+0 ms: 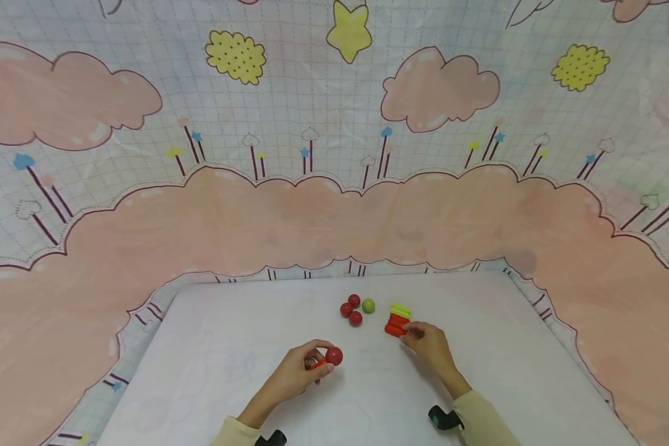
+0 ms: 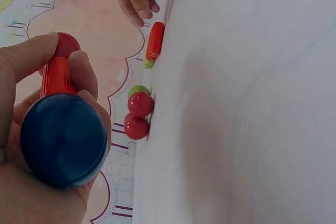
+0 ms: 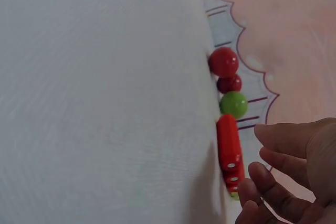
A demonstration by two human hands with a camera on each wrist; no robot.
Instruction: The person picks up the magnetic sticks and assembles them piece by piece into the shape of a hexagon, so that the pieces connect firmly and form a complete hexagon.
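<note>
My left hand (image 1: 301, 371) grips a red rod (image 2: 59, 74) with a ball at each end. The red ball (image 1: 334, 355) shows at the far end, and the dark blue ball (image 2: 64, 140) faces the left wrist camera. My right hand (image 1: 428, 347) hovers by a row of red rods (image 1: 397, 325), its fingers apart and nothing between them. Beyond the red rods lie yellow-green rods (image 1: 401, 310). Whether a fingertip touches the nearest rod I cannot tell.
Several red balls (image 1: 347, 310) and a green ball (image 1: 368, 306) cluster left of the rods. All lie on a white table (image 1: 245, 322), with a cloud-patterned cloth (image 1: 312, 223) behind and around it.
</note>
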